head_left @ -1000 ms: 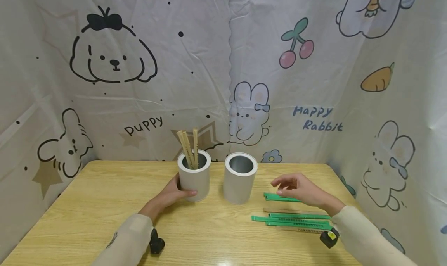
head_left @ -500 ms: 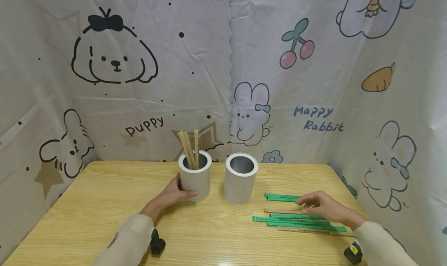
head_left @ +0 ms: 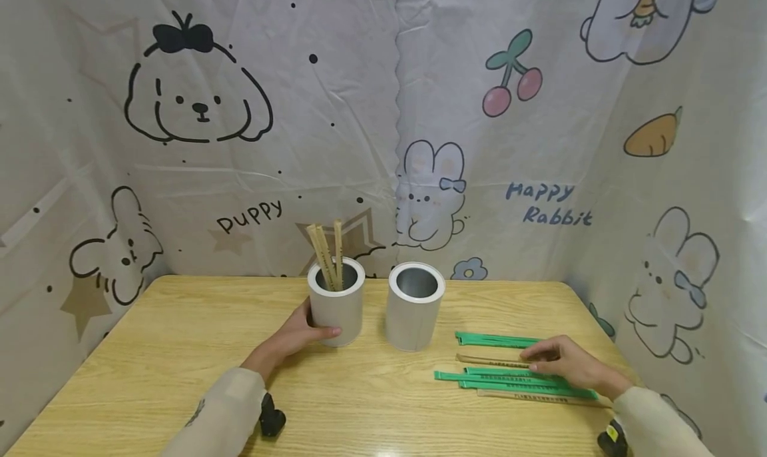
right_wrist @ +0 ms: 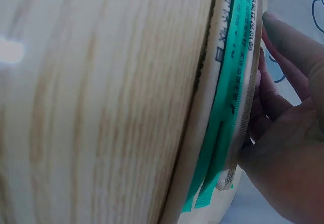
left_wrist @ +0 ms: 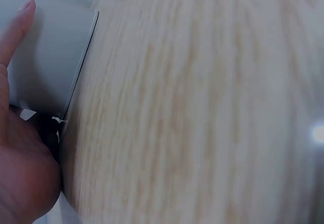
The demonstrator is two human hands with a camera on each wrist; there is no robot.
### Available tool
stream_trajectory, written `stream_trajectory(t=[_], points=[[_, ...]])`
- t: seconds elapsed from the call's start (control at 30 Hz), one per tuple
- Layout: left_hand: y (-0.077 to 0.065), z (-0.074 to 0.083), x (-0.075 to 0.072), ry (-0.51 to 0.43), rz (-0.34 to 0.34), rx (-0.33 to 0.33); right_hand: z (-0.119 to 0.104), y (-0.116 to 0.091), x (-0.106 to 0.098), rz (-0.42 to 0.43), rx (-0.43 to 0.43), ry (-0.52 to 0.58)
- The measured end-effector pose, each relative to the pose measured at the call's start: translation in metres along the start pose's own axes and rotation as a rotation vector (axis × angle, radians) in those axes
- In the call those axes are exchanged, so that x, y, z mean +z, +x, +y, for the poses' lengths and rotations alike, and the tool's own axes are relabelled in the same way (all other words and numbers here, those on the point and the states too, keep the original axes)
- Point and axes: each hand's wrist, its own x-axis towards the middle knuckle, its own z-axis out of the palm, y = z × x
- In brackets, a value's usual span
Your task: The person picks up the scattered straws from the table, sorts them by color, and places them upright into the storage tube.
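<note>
My left hand (head_left: 299,332) grips the side of a white cylindrical cup (head_left: 340,314), its thumb across the front. Several slim tan paper-wrapped straws (head_left: 324,254) lean inside that cup. In the left wrist view the thumb (left_wrist: 20,24) lies along the cup wall. To its right stands a second white cup (head_left: 412,324), upright, with no straws visible in it. At the right, my right hand (head_left: 569,362) pinches a brown paper-wrapped straw (head_left: 488,360) between thumb and fingers, close over the table. In the right wrist view the brown straw (right_wrist: 248,107) runs beside the fingers.
Green-wrapped straws (head_left: 494,340) lie behind the right hand, and several more green-wrapped straws (head_left: 509,380) lie in front of it. Another tan straw (head_left: 533,396) is nearest the front. A printed cloth (head_left: 335,110) hangs behind the wooden table (head_left: 204,344).
My right hand has moved right and toward me, then come down on the brown straw, whose left end has shifted slightly up in view. My left hand keeps its hold on the cup.
</note>
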Motion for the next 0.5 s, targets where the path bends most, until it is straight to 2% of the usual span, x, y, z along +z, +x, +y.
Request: stream_trajectory(t=[0.3,0.5], points=[[0.0008,-0.0009,-0.0004,0.001,0.001,-0.001,0.0066,0.0034,0.0042,0.075,-0.015,-0.082],[0.0009,0.0013,0.0001,-0.006,-0.01,0.003,0.0088,0.005,0.0064,0.103,-0.001,-0.096]])
